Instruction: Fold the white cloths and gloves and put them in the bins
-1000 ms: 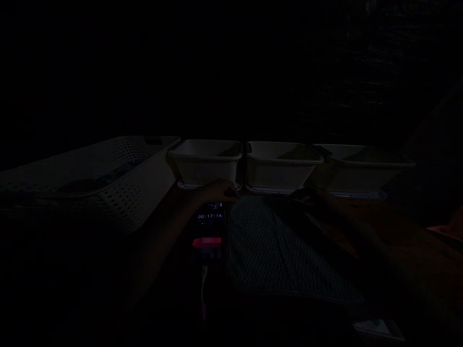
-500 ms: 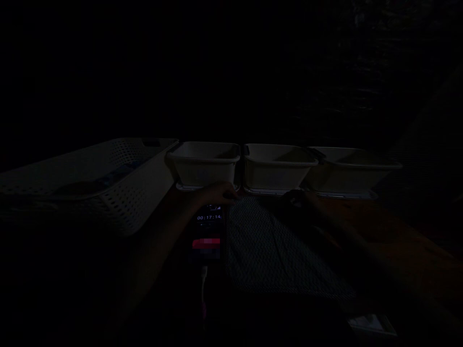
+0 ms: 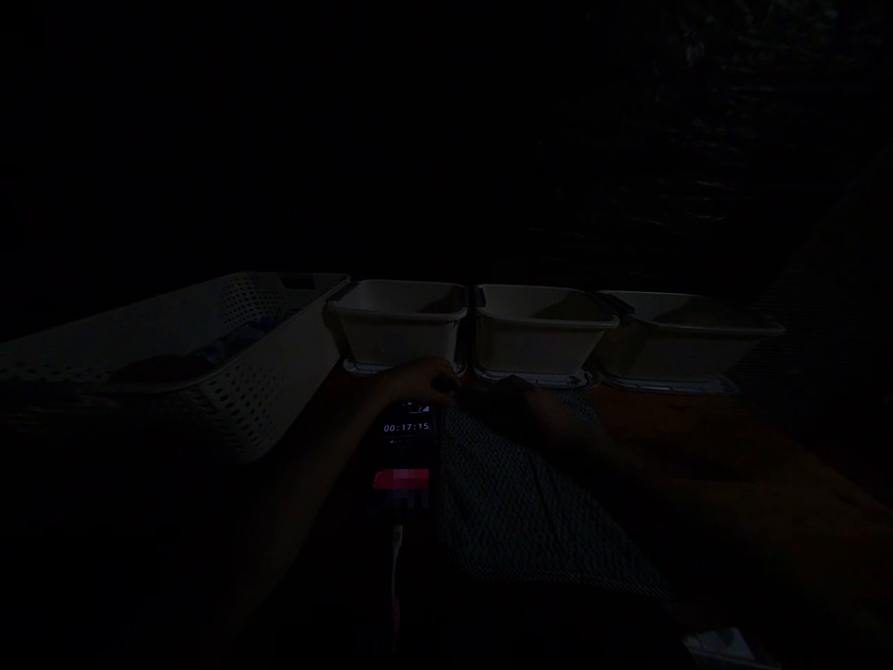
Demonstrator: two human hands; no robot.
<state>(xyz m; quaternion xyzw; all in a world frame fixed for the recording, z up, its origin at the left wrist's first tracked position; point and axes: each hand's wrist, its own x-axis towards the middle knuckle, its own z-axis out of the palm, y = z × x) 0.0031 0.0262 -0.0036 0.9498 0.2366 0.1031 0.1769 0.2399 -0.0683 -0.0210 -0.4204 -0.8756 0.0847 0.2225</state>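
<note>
The scene is very dark. A patterned cloth [image 3: 502, 502] lies spread on the wooden table. My left hand [image 3: 425, 377] is at the cloth's far left corner, its fingers pinched together on the edge there. My right hand [image 3: 506, 400] is over the cloth's far edge, its fingertips pointing left and close to my left hand. Darkness hides its fingers, so whether they grip the cloth is unclear. Under my left wrist, beside the cloth, a phone [image 3: 405, 451] lies with its screen lit and a white cable [image 3: 394, 568] plugged in.
Three pale bins, the left bin [image 3: 397, 335], middle bin [image 3: 537, 340] and right bin [image 3: 684, 354], stand in a row behind my hands. On the left is a white perforated basket [image 3: 279, 381] with dark contents. The wooden table [image 3: 698, 437] extends right.
My right hand has moved left along the cloth's far edge, from the far right corner to beside my left hand. My left hand has stayed at its corner.
</note>
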